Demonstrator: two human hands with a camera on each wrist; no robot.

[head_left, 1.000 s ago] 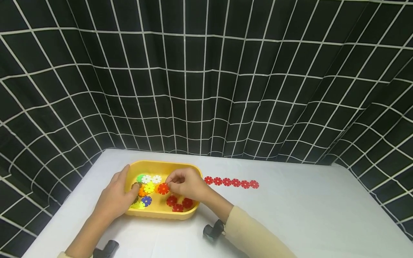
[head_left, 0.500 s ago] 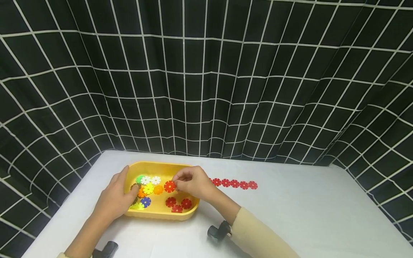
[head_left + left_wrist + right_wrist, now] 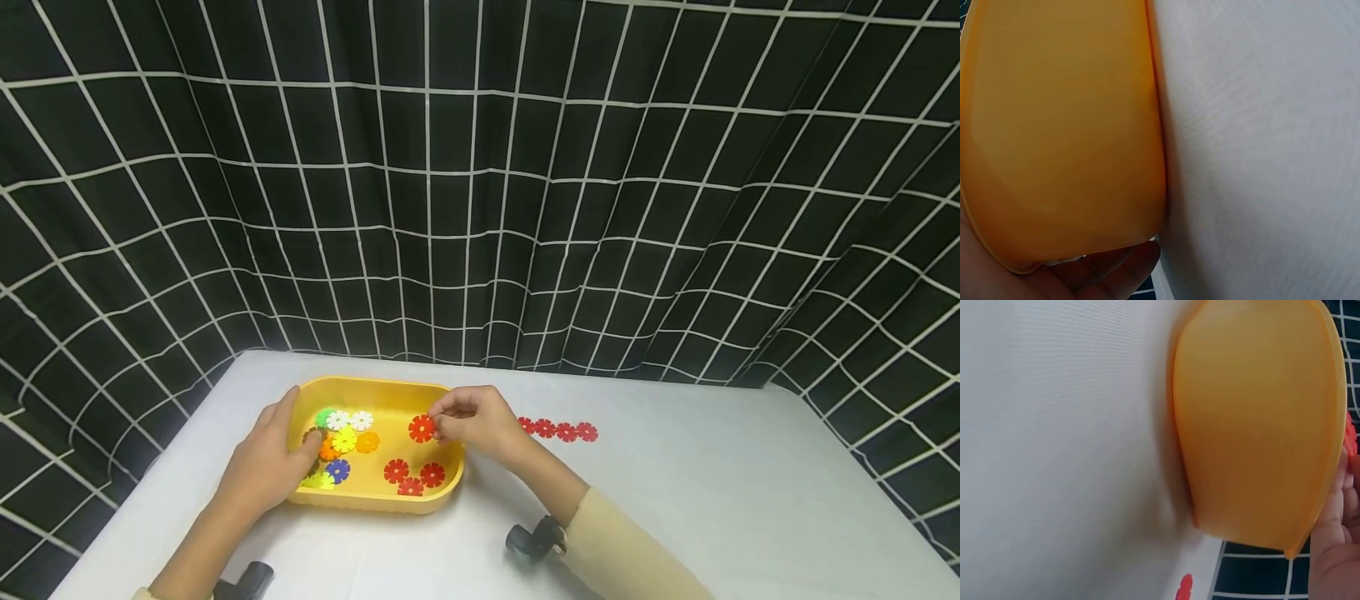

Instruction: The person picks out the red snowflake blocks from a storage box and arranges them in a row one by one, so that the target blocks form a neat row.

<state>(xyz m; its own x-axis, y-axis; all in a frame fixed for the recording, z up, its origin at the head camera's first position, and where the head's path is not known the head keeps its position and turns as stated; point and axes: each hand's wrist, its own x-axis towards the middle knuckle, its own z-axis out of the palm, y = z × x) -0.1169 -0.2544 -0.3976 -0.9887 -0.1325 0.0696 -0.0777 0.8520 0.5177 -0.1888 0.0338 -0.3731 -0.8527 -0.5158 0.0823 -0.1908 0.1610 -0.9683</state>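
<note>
My left hand [image 3: 266, 458] grips the left end of a yellow plastic tray [image 3: 375, 503], thumb over the rim and fingers along the outside; the left wrist view shows the fingers against the tray's wall [image 3: 1066, 137]. Between thumb and fingertips my right hand [image 3: 476, 423] pinches a red snowflake disc [image 3: 422, 429] above the tray's right end. That red disc [image 3: 1350, 434] shows just past the rim in the right wrist view. Several more red discs [image 3: 396, 472] lie in the tray's front right, while yellow [image 3: 344, 439], orange [image 3: 367, 442], white, green and blue discs sit toward the left.
On the white tabletop [image 3: 712, 483], right of the tray, a row of red discs [image 3: 566, 432] lies, partly hidden behind my right hand. A black curtain with a white grid [image 3: 480, 183] stands behind and at both sides.
My right hand has moved right with the red disc, from mid-tray to the tray's right end, uncovering an orange disc and covering more of the row. The left hand has stayed put.
</note>
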